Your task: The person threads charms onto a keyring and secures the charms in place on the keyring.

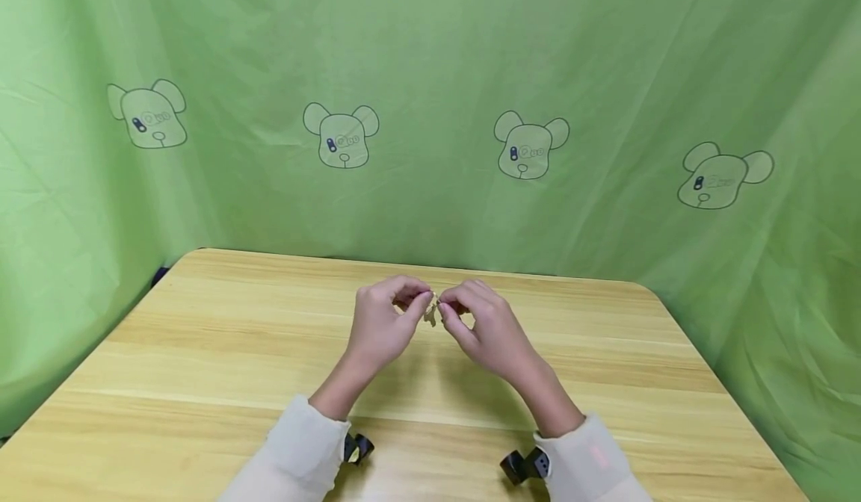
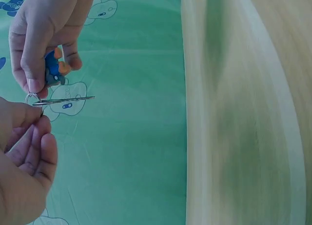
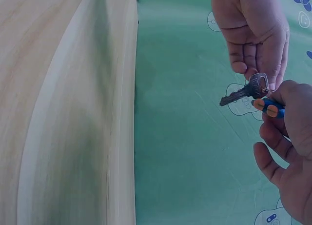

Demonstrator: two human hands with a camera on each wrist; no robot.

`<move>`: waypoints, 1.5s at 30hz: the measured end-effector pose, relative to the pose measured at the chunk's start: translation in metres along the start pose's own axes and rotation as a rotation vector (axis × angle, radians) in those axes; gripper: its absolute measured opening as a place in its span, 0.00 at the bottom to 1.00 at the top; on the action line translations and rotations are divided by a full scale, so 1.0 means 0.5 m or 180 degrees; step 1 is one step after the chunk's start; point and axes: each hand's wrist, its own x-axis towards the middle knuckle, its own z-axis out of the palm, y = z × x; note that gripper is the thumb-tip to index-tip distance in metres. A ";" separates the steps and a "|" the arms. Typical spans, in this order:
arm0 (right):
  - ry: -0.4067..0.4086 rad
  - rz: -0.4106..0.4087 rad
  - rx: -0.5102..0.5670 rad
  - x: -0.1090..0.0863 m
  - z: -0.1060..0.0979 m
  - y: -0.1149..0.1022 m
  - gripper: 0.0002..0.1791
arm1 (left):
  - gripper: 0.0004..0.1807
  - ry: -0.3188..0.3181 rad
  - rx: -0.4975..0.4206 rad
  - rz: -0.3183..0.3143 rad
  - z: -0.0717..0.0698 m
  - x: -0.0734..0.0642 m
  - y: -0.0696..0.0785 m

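Metal ring (image 2: pixel 33 94) pinched by left grip (image 1: pixel 383 321) and right grip (image 1: pixel 489 329) — blue-orange charm (image 2: pixel 52 67) partly hidden, key (image 3: pixel 239 94) attachment unclear.

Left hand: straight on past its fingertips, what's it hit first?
Probably the right hand: in the head view its fingertips face that way, just beyond the ring pinched between. The gap looks narrow, but exact depth is unclear.

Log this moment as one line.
left hand: pinches at key ring | right hand: pinches same ring | blue-and-orange charm: against right hand | key: between hands | wooden table: below
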 end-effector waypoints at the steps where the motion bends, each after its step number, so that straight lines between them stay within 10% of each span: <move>1: 0.0014 0.0006 0.0021 0.000 0.000 0.000 0.03 | 0.03 -0.0015 -0.0034 -0.0049 0.001 0.000 -0.001; 12: -0.0054 0.0301 0.0115 -0.003 -0.008 0.000 0.04 | 0.03 -0.0305 0.0330 0.0031 0.002 -0.003 0.000; 36: -0.0117 0.0384 0.0380 0.004 -0.011 -0.009 0.03 | 0.02 -0.0224 -0.0655 -0.1115 -0.007 0.001 0.008; 45: -0.0073 0.0518 0.0407 0.004 -0.016 -0.010 0.05 | 0.03 -0.0545 0.0164 -0.0161 -0.011 0.005 0.006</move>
